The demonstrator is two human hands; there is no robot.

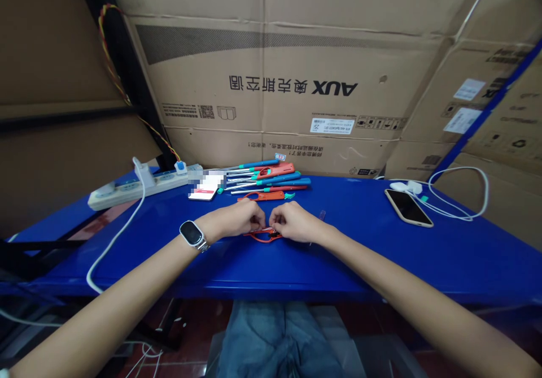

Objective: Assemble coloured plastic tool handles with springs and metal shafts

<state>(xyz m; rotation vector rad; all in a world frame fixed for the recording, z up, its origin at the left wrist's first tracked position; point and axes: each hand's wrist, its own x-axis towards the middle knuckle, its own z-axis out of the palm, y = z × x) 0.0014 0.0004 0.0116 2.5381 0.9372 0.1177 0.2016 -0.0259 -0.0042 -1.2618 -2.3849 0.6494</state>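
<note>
Both my hands meet over a red lighter part (263, 234) lying on the blue table (359, 242). My left hand (241, 218), with a smartwatch (192, 234) on its wrist, is closed with its fingers pinching the part's left end. Fingers curled, my right hand (292, 221) grips the part's right end. Just behind the hands lies another red lighter shell (265, 196). Farther back rests a row of several long-nosed lighters (266, 177) with blue, teal and red handles.
A white power strip (139, 186) with a plugged-in cable sits at the back left. A small white card (205, 187) lies beside the lighters. A phone (409, 207) and a white charger cable (457, 197) lie at the right. Cardboard boxes (292, 84) wall off the back.
</note>
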